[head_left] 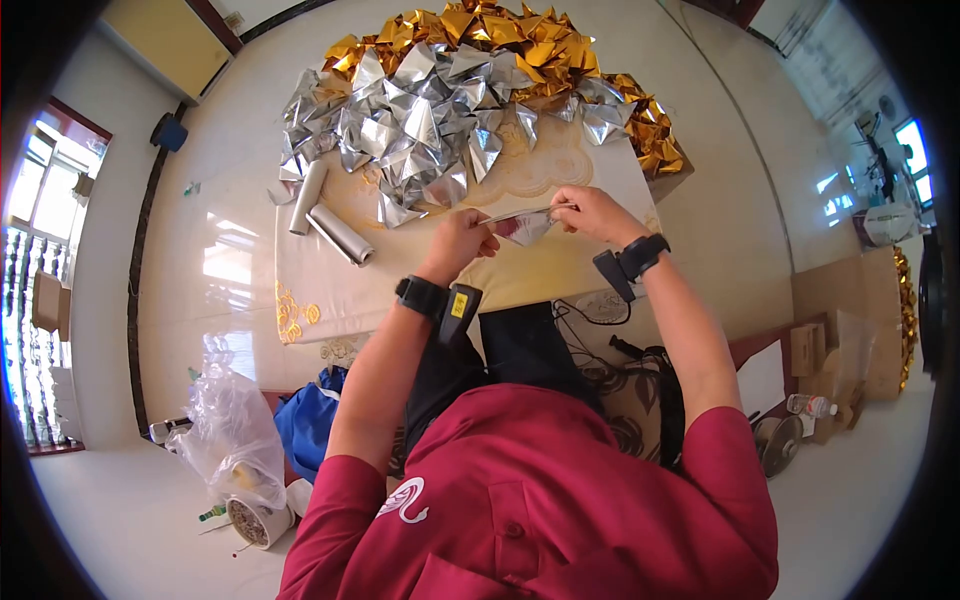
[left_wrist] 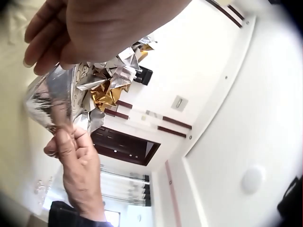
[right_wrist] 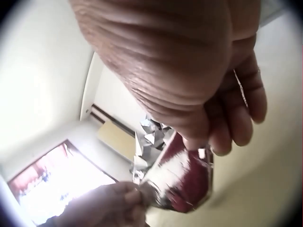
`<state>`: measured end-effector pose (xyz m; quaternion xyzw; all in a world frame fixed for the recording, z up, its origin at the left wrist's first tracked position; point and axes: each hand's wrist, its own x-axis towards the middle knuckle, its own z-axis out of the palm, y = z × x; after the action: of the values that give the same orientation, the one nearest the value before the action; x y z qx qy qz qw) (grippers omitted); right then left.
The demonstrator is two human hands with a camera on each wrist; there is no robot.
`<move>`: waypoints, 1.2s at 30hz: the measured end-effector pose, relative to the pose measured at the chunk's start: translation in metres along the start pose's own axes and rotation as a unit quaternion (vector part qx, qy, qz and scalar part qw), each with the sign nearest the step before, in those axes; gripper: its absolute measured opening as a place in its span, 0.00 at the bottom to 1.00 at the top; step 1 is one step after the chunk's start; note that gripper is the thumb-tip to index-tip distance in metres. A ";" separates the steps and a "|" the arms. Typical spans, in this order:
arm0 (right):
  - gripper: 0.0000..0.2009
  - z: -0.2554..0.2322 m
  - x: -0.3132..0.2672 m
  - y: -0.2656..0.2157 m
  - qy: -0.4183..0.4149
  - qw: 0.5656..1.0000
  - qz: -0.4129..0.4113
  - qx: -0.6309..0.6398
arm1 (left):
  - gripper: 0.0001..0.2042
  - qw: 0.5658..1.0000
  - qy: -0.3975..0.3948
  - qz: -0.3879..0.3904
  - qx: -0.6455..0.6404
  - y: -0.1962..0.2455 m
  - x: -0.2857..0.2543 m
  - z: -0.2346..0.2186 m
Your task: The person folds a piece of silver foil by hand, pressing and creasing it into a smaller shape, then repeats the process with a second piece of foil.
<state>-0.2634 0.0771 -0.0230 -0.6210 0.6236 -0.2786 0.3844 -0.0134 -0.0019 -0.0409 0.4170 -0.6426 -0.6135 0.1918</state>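
A folded piece of silver foil paper (head_left: pixel 525 230) is stretched between my two hands above the near part of the table. My left hand (head_left: pixel 462 243) pinches one end of it. The opposite end is pinched between thumb and fingers of my right hand (head_left: pixel 600 216). In the left wrist view the shiny foil paper (left_wrist: pixel 49 101) narrows to a point, with the right hand (left_wrist: pixel 81 165) at its lower corner. The right wrist view shows the foil paper (right_wrist: pixel 182 182) mirroring dark red, the left hand (right_wrist: pixel 106 205) on its near corner.
A heap of folded silver foil pieces (head_left: pixel 420 120) covers the table's far side, with gold ones (head_left: pixel 490 28) behind. Two silver foil rolls (head_left: pixel 340 236) lie left on the patterned tablecloth (head_left: pixel 400 285). Plastic bags (head_left: pixel 230 440) sit at lower left; a cardboard box (head_left: pixel 850 310) stands right.
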 end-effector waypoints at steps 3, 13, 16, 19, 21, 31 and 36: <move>0.11 -0.013 0.009 0.013 -0.057 0.983 0.089 0.147 | 0.08 0.997 -0.029 -0.057 -0.033 -0.001 0.013 -0.003; 0.11 0.016 0.030 0.037 0.060 0.984 0.159 0.051 | 0.10 0.904 0.168 0.086 0.383 -0.020 0.031 0.029; 0.11 0.027 0.025 0.033 0.105 0.984 0.141 0.017 | 0.10 0.897 0.178 0.063 0.400 -0.005 0.016 0.036; 0.11 0.033 0.023 0.034 0.130 0.981 0.140 -0.036 | 0.12 0.855 0.200 0.131 0.460 0.005 0.009 0.038; 0.11 0.032 0.022 0.032 0.135 0.978 0.145 -0.061 | 0.17 0.797 0.214 0.234 0.514 -0.001 0.015 0.047; 0.11 0.034 0.024 0.042 0.135 0.980 0.141 0.046 | 0.41 0.828 0.054 0.247 0.501 -0.029 0.016 0.089; 0.12 0.038 0.023 0.037 0.159 0.974 0.153 0.041 | 0.42 0.837 0.047 0.237 0.491 -0.029 0.016 0.087</move>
<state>-0.2508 0.0617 -0.0772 -0.4494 0.7524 -0.3372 0.3439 -0.0803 0.0436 -0.0876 0.3200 -0.9288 -0.1329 0.1313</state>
